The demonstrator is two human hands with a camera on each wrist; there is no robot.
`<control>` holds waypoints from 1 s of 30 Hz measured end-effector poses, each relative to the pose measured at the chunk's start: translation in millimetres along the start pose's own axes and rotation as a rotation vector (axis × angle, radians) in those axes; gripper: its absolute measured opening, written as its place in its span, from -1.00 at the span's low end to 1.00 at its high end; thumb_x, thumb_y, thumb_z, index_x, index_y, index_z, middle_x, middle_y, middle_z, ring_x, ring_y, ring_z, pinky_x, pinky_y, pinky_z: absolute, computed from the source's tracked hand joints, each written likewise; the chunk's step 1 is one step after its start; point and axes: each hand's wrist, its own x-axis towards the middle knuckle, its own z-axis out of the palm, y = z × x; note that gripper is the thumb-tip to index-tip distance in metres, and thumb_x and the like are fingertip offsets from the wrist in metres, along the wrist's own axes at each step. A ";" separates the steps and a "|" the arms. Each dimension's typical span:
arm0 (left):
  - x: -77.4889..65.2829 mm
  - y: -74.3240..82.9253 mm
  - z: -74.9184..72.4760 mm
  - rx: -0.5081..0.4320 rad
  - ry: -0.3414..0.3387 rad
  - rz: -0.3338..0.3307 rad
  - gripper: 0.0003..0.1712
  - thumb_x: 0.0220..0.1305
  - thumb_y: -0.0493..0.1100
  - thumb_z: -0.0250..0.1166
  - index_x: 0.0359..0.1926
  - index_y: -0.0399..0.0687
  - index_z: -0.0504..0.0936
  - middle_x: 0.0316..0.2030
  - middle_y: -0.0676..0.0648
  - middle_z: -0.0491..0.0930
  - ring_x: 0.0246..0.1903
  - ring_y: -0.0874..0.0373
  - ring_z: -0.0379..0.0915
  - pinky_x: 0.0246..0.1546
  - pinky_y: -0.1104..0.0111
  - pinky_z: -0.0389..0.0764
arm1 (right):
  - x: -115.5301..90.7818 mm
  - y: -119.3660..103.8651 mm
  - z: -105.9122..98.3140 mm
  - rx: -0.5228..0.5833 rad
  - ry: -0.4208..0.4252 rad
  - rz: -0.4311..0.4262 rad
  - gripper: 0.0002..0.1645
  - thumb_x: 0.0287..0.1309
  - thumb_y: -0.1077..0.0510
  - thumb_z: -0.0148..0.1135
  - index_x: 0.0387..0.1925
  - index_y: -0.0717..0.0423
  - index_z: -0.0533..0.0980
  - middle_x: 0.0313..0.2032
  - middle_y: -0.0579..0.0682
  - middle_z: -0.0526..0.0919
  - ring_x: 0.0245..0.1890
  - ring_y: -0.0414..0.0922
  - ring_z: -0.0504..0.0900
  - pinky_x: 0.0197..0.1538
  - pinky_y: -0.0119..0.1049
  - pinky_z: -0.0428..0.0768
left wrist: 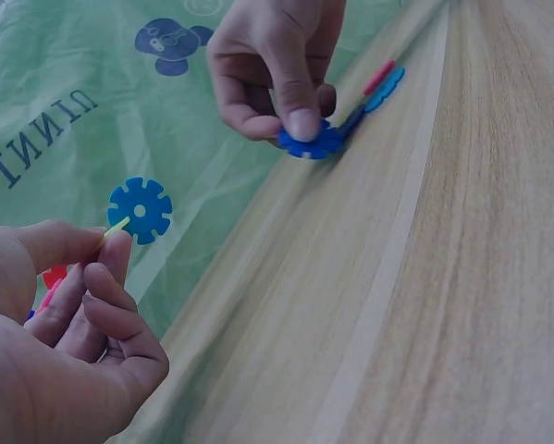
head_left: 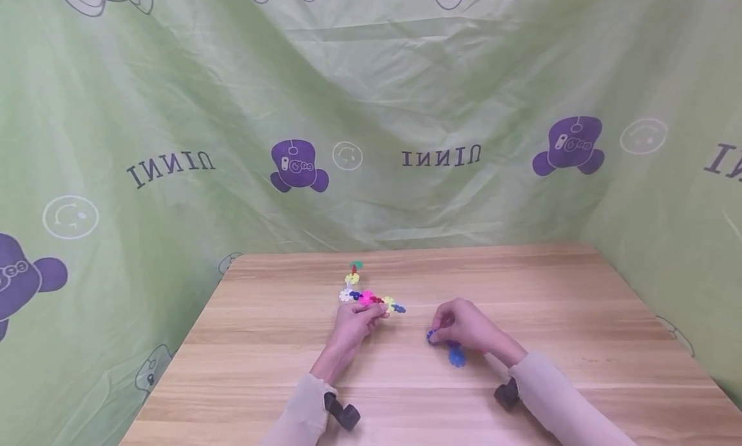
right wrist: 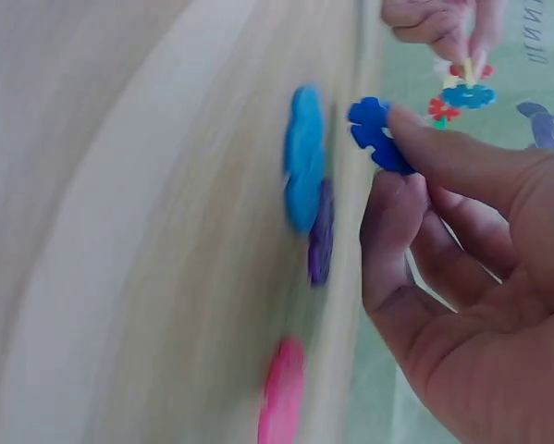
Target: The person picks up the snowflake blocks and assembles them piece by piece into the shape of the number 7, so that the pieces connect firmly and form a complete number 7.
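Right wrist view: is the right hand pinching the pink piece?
No, the right hand pinches a dark blue piece, and the pink piece lies on the table.

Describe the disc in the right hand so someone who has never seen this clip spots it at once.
At the wooden table, find the person's right hand. It pinches a small notched disc with a flower-like outline. That disc is deep blue, unlike its neighbours, a lighter blue disc and a purple disc, which no hand holds.
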 end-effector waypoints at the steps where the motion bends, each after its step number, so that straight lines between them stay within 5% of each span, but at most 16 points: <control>1: 0.1 0.1 -0.1 -0.002 0.001 -0.002 -0.74 0.28 -0.17 0.49 -0.08 -0.24 0.81 -0.39 0.05 0.79 -0.41 0.27 0.51 -0.42 0.52 0.45 | 0.7 -0.1 0.0 0.032 0.002 0.008 -0.82 0.08 0.20 0.58 -0.40 0.11 0.65 -0.43 -0.07 0.74 -0.46 -0.18 0.62 -0.37 -0.36 0.61; 17: -1.5 2.7 1.4 -0.022 0.009 -0.001 -0.69 0.29 -0.17 0.49 -0.03 -0.29 0.78 -0.37 0.05 0.79 -0.38 0.26 0.56 -0.37 0.50 0.50 | 15.6 -8.0 17.2 0.590 0.039 0.168 -0.67 0.31 0.34 0.35 0.01 0.50 0.55 -0.21 0.24 0.79 -0.30 -0.06 0.84 -0.10 -0.15 0.82; 30: -0.1 1.0 2.9 -0.025 0.004 -0.012 -0.68 0.28 -0.16 0.49 -0.01 -0.26 0.78 -0.33 0.02 0.80 -0.36 0.25 0.55 -0.34 0.50 0.53 | 21.7 -7.3 22.8 0.629 0.089 0.182 -0.68 0.30 0.39 0.32 0.01 0.54 0.53 -0.29 0.20 0.80 -0.32 -0.08 0.83 -0.09 -0.15 0.82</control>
